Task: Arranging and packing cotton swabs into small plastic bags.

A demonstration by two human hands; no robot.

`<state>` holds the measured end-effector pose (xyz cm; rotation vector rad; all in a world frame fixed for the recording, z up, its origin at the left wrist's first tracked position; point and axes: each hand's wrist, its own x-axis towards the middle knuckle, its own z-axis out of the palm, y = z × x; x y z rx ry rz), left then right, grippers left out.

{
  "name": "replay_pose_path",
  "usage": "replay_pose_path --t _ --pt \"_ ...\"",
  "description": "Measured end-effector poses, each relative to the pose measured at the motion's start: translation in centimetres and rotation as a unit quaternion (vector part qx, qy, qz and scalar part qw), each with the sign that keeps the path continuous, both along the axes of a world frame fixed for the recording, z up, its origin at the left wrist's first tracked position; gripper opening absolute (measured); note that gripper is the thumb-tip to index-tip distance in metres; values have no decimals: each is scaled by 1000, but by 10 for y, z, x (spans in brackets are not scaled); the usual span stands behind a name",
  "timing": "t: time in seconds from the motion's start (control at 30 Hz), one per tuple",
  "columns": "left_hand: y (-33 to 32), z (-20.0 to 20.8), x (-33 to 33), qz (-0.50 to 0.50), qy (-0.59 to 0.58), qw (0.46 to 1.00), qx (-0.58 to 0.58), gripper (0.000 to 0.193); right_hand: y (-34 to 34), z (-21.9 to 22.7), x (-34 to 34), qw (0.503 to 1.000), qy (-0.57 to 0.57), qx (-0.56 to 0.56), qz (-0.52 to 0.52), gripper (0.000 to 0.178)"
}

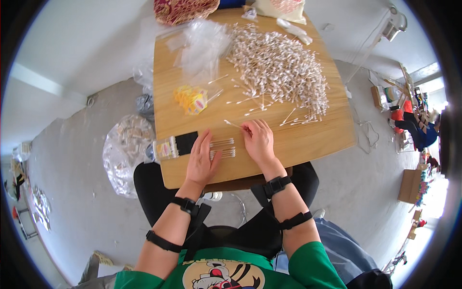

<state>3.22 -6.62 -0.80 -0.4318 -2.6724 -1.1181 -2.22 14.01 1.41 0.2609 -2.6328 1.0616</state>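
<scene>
At the near edge of the wooden table [308, 139], the left hand [201, 161] lies flat and released, palm down, its fingers resting on a small row of cotton swabs [224, 148] laid side by side. Just right of that row, the right hand [259, 139] pinches a single cotton swab [233, 124] between its fingertips, the stick pointing left and away from the hand. Farther back and to the right a big loose heap of cotton swabs [279, 70] spreads over the tabletop. Left of the left hand sits a filled packet of swabs with a black header [174, 146]. Beyond it lie a stack of yellow labels [191, 99] and, at the far left, a pile of clear plastic bags [202, 45]. On the floor to the left rests a clear sack of finished packets [126, 154].
</scene>
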Motion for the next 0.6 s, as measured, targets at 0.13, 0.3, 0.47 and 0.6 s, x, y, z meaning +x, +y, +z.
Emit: replay_pose_path --t 0.13,0.3,0.47,0.6 --pt "1 1 -2 11 -8 1000 3 60 -20 1 1 998 -18 -9 55 8" --pt "7 1 -2 5 -5 998 -59 60 -17 -2 2 997 -26 -52 47 10" --pt "8 3 -2 -13 -20 991 -135 59 -16 1 3 995 -52 -77 44 12" --pt "8 9 -1 -12 -28 992 -122 55 6 3 -4 999 37 31 0 15"
